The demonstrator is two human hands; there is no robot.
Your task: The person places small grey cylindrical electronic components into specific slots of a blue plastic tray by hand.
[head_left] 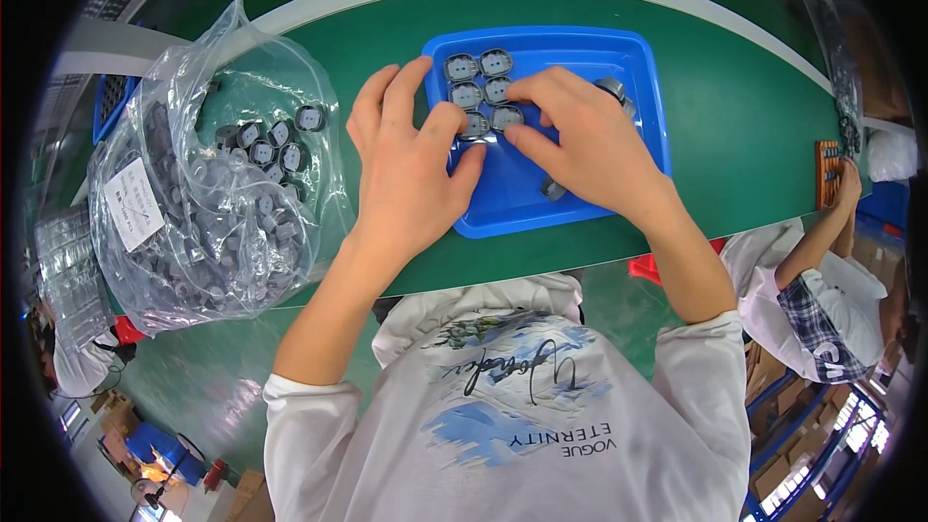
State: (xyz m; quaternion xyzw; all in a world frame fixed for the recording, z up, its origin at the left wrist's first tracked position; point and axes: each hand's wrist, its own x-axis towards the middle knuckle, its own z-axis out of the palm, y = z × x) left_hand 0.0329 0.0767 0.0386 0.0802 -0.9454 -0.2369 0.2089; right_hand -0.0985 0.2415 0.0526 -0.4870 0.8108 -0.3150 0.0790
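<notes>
From where I stand, six grey pieces [466, 95] sit in the upper left part of a blue tray [565, 53], set close in two columns of three. Each is a squat, rounded block, its darker rim framing a paler, recessed face marked with small dark spots. The plastic has a dull sheen, and the faces point up.

The left hand [416, 164] arches over the tray's left edge, fingers spread, with a gap between thumb and forefinger beside the lowest piece of the left column. The right hand [590, 145] comes in from the other side, its forefinger at the middle piece of the right column and its thumb by the lowest; I can't tell whether it grips anything. The two hands are apart.

Another grey piece [553, 188] lies loose below the right hand, and more grey shows beyond its knuckles, partly hidden. On the green counter [735, 135], left of the tray, a clear plastic bag [222, 193] bulges with similar pieces and carries a white label [133, 203].
</notes>
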